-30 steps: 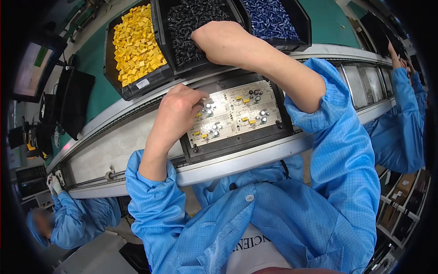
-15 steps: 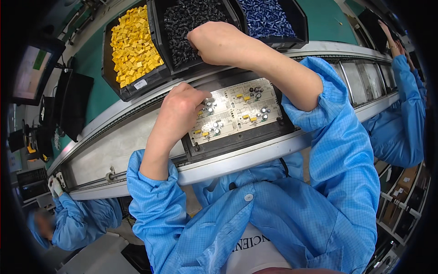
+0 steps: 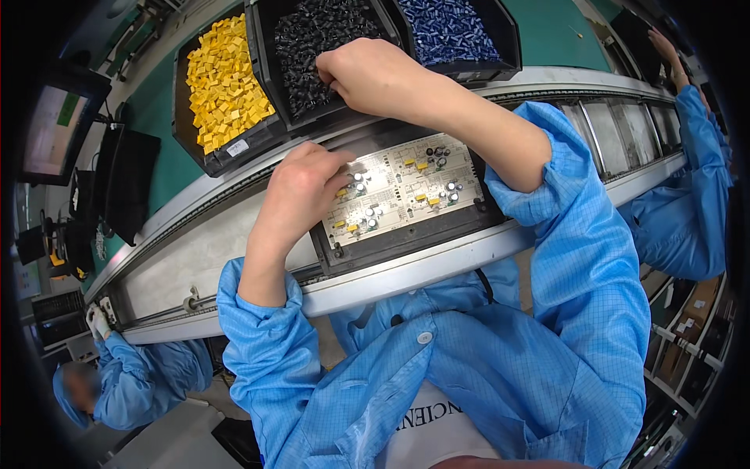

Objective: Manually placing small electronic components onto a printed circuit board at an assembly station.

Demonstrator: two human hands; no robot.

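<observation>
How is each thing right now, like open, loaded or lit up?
Black plastic bin of yellow blocks: open, loaded
Black plastic bin of small black parts: open, loaded
Black plastic bin of blue cylinders: open, loaded
Pale rectangular circuit board: bearing small mixed components
Black-framed monitor: lit
Bare left hand: curled over board's left side
Bare right hand: curled, grip hidden

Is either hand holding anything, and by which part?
Cannot tell: the right hand is at the black parts, the left hand over the circuit board; any grip is hidden.

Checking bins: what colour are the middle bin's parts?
The parts are black; clearest in the head view.
</observation>
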